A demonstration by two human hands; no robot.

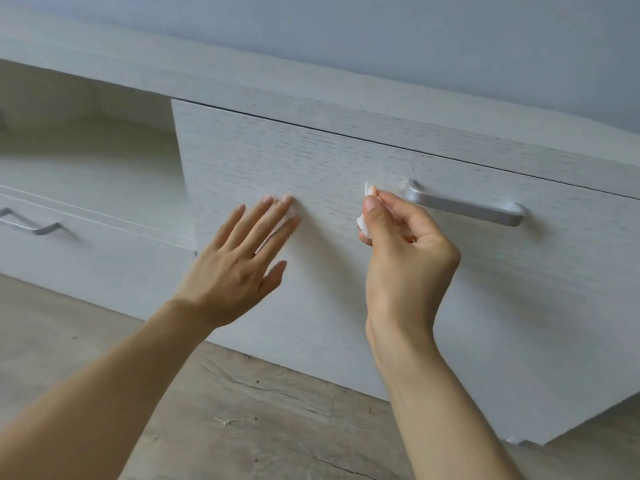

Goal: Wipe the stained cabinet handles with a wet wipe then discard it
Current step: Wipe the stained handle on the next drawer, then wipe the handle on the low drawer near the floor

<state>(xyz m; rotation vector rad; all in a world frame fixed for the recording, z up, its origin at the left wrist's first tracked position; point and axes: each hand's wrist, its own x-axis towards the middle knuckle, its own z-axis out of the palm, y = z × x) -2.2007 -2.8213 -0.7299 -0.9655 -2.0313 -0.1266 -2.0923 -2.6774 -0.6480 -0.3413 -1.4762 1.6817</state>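
Left grip [242, 251] spread flat; right grip [398, 233] curled, pinching.

White cabinet [346, 327] on wooden floor [242, 427]

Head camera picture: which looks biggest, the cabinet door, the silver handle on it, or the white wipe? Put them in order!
1. Cabinet door, biggest by far.
2. Silver handle.
3. Wet wipe, smallest, though the right hand hides most of it, so its full size is unsure.
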